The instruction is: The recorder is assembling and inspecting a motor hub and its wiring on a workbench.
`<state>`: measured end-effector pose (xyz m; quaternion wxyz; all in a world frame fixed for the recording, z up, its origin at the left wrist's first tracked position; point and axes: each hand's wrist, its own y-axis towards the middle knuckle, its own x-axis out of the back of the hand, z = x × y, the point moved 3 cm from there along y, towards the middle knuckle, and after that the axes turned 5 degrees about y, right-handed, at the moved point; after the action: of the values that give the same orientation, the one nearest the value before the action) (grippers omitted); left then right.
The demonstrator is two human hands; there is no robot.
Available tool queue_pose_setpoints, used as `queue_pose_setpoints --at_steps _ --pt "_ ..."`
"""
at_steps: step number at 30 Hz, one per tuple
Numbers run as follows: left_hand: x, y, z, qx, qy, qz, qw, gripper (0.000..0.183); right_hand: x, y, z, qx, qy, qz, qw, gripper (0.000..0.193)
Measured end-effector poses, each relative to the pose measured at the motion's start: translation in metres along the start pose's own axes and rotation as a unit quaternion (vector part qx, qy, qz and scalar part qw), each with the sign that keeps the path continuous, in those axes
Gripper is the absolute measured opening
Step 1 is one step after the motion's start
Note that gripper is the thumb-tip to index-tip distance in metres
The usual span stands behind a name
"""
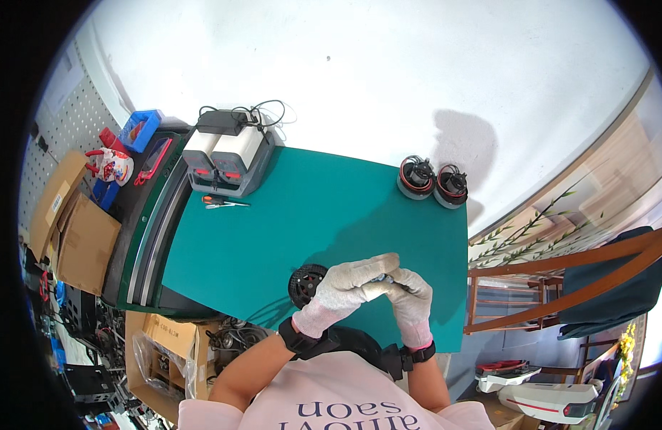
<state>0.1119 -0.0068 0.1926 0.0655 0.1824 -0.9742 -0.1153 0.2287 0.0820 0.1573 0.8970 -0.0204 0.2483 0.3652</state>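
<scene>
Both my hands wear pale grey work gloves and meet above the near edge of the green table mat (288, 201). The fingers of my left hand (347, 285) are closed and angled toward the right hand. My right hand (411, 297) is closed too, its fingertips touching the left ones. Between them shows a small bluish-grey bit, too hidden to name. Just left of my left hand lies a round black part with a ridged rim (304, 284), partly covered by the glove. Black straps sit around both wrists.
Two round motor-like units with red and black wires (417, 179) stand at the far right. Far left is a grey dock with two white packs (227, 154), a screwdriver (227, 204) before it. Cardboard boxes (87, 240) flank the left; a wooden chair (539, 304) is at right.
</scene>
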Motion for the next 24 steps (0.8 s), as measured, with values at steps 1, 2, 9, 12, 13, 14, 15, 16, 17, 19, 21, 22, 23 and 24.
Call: queue_pose_setpoints --at_steps 1,2,9,12,13,14,15,16,17,19,21,22,23,24 --pt "0.000 0.000 -0.004 -0.066 0.025 0.005 0.997 0.041 0.002 0.000 -0.001 -0.002 -0.001 0.000 1.000 0.028" --pt "-0.002 0.000 -0.004 -0.066 0.025 0.004 0.998 0.041 0.003 0.000 -0.001 0.008 0.011 0.019 1.000 0.025" --pt "-0.004 -0.002 -0.006 -0.103 0.091 -0.062 0.989 0.033 0.005 -0.002 -0.003 0.053 -0.017 0.013 0.998 0.026" --pt "-0.001 -0.003 -0.002 -0.067 0.040 -0.079 0.994 0.031 0.003 -0.004 -0.005 0.049 0.009 -0.034 0.998 0.027" --pt "0.000 -0.003 0.000 -0.048 -0.003 -0.081 0.996 0.029 0.000 -0.003 -0.005 0.048 0.010 -0.034 0.998 0.027" --pt "0.000 -0.003 -0.001 -0.047 -0.004 -0.080 0.996 0.029 -0.004 -0.002 -0.001 0.090 -0.001 -0.023 0.996 0.026" --pt "0.000 -0.002 -0.002 -0.038 0.013 -0.072 0.997 0.030 -0.007 -0.003 0.002 0.131 -0.012 -0.011 0.991 0.026" --pt "0.000 -0.002 -0.002 -0.029 0.031 -0.064 0.997 0.030 -0.008 -0.004 0.001 0.131 -0.013 -0.013 0.991 0.026" --pt "0.002 -0.002 -0.001 -0.028 0.031 -0.064 0.997 0.030 -0.008 -0.006 0.001 0.132 -0.003 -0.012 0.991 0.025" --pt "0.003 -0.004 0.000 -0.093 0.048 -0.048 0.993 0.032 -0.009 -0.007 0.003 0.132 0.007 -0.010 0.991 0.025" --pt "0.005 0.001 -0.006 -0.137 0.083 -0.038 0.986 0.032 -0.009 -0.006 0.008 0.097 0.027 0.019 0.995 0.024" --pt "0.005 0.002 -0.010 -0.182 0.119 -0.028 0.976 0.032 -0.006 -0.005 0.008 0.096 0.026 0.018 0.995 0.024" --pt "0.006 0.003 -0.011 -0.181 0.119 -0.029 0.976 0.032 -0.003 -0.003 0.007 0.122 -0.006 0.041 0.992 0.024" --pt "0.006 0.003 -0.011 -0.187 0.128 -0.026 0.974 0.032 -0.002 -0.003 0.007 0.148 -0.039 0.065 0.986 0.024"
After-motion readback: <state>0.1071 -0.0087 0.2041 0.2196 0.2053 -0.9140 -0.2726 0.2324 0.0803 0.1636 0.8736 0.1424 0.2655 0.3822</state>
